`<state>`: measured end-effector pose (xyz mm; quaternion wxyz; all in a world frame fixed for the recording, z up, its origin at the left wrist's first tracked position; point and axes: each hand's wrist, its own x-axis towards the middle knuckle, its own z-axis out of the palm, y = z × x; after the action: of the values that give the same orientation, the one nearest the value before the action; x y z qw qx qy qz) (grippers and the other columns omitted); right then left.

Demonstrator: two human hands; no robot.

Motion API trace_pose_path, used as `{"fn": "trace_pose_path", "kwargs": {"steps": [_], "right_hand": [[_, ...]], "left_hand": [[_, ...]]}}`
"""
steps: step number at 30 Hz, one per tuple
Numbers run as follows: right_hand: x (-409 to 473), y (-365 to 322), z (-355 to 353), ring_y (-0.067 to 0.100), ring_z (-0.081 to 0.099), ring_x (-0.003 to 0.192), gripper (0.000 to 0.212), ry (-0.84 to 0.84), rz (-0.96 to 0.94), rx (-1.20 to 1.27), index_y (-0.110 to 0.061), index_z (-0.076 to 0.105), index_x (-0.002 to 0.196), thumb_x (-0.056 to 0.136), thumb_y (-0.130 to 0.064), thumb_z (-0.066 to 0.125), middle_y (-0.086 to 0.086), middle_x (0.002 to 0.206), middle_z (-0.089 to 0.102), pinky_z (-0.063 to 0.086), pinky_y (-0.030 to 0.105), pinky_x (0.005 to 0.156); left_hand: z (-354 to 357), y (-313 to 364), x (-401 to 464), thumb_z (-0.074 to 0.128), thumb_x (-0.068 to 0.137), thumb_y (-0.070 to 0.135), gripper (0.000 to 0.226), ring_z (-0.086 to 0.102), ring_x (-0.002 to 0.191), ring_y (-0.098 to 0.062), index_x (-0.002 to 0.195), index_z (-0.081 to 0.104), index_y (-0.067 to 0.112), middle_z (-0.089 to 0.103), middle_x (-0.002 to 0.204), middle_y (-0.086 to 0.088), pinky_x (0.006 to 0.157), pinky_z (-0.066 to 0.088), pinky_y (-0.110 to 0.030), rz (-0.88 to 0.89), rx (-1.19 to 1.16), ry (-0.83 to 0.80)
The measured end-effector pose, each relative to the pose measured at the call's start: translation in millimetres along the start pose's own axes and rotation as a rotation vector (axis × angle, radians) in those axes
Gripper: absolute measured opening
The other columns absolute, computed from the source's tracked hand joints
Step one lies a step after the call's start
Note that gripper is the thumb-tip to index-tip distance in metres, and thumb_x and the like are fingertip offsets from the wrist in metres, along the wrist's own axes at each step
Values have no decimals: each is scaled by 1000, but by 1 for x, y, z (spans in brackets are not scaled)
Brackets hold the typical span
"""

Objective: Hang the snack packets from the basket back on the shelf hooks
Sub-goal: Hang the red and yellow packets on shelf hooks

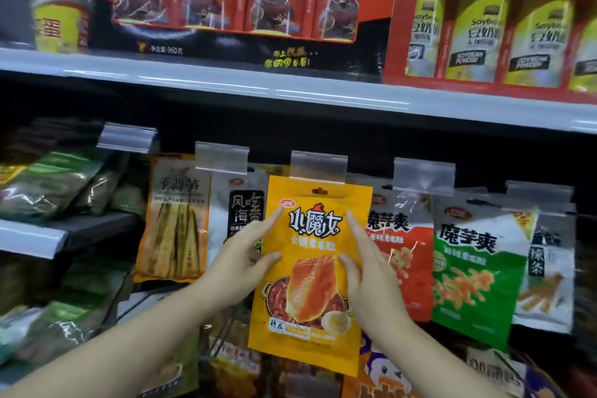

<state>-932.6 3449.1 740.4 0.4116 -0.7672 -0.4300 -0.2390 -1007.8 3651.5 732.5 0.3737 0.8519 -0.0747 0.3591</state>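
Observation:
An orange snack packet (315, 271) with a hang hole at its top sits in front of the hook row, its top edge just below a clear plastic label holder (318, 166). My left hand (248, 260) holds its left edge, with index finger and thumb on its front. My right hand (365, 265) holds its right edge the same way. Whether the hole is on the hook I cannot tell. The basket is not in view.
Other packets hang on neighbouring hooks: a tan one (176, 220), a white one (240, 210), a red one (400, 255), a green one (478, 271). Red gift boxes (494, 19) stand on the shelf (290, 90) above. Green bags (55, 184) lie at left.

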Motion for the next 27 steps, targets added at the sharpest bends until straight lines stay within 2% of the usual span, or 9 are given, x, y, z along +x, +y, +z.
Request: {"fn": "trace_pose_path", "kwargs": {"steps": [2, 5, 9, 13, 15, 17, 20, 24, 27], "right_hand": [[5, -1, 2, 12, 39, 135, 68, 49, 2, 18, -69, -1, 124, 101, -23, 43, -16, 147, 35, 37, 21, 100], [18, -3, 2, 10, 58, 103, 70, 134, 28, 36, -67, 2, 127, 99, -20, 46, -19, 141, 36, 41, 17, 88], [31, -6, 2, 4, 50, 114, 69, 81, 70, 24, -54, 5, 141, 100, -17, 46, -19, 138, 37, 37, 16, 92], [37, -2, 8, -2, 42, 50, 75, -5, 160, -22, -50, 1, 145, 99, -14, 48, -24, 78, 35, 36, 12, 46], [39, -1, 9, 6, 38, 38, 75, -19, 232, -24, -45, 4, 148, 98, -12, 49, -16, 63, 30, 33, 16, 38], [44, 2, 11, 7, 30, 40, 76, -24, 286, -10, -43, 4, 149, 98, -11, 50, -5, 55, 38, 28, 17, 36], [54, 5, 12, 10, 32, 45, 78, -54, 348, -14, -44, 0, 149, 98, -11, 49, 6, 62, 52, 32, 24, 43], [71, 12, 20, 11, 37, 47, 79, -71, 407, -69, -44, -1, 148, 98, -10, 49, 0, 71, 54, 39, 29, 46], [85, 21, 25, 10, 44, 54, 73, -70, 416, -123, -36, 8, 151, 97, -4, 46, 9, 104, 62, 48, 33, 58]], "left_hand": [[-4, 1, 6, 57, 92, 10, 77, 62, 98, -25, 141, 19, 54, 51, 124, 9, 74, 59, -41, 11, -33, 3], [-12, 5, 19, 56, 92, 6, 77, 66, 101, -20, 138, 18, 55, 47, 130, 12, 74, 60, -29, 0, -100, -5], [-21, 5, 34, 55, 94, 7, 85, 67, 98, -18, 140, 8, 60, 42, 139, 15, 72, 59, -25, -66, -95, -103], [-25, 2, 43, 55, 95, 8, 88, 63, 66, 7, 145, -2, 53, 48, 130, 16, 55, 52, -15, -148, 17, -219], [-25, 0, 47, 56, 94, 9, 89, 61, 59, 9, 146, -3, 51, 52, 121, 16, 53, 52, -16, -186, 52, -245], [-23, -4, 52, 57, 94, 12, 90, 65, 76, 1, 146, -4, 52, 49, 119, 18, 59, 56, -20, -220, 56, -241], [-20, -7, 59, 57, 94, 13, 89, 61, 91, -5, 148, -5, 48, 46, 121, 18, 67, 57, -22, -229, 111, -237], [-13, -17, 71, 57, 95, 14, 86, 62, 104, -17, 149, -3, 45, 52, 127, 11, 82, 57, -29, -275, 142, -232], [-9, -25, 83, 55, 96, 20, 81, 57, 114, -20, 151, -1, 39, 41, 148, 0, 89, 53, -31, -291, 259, -229]]}}
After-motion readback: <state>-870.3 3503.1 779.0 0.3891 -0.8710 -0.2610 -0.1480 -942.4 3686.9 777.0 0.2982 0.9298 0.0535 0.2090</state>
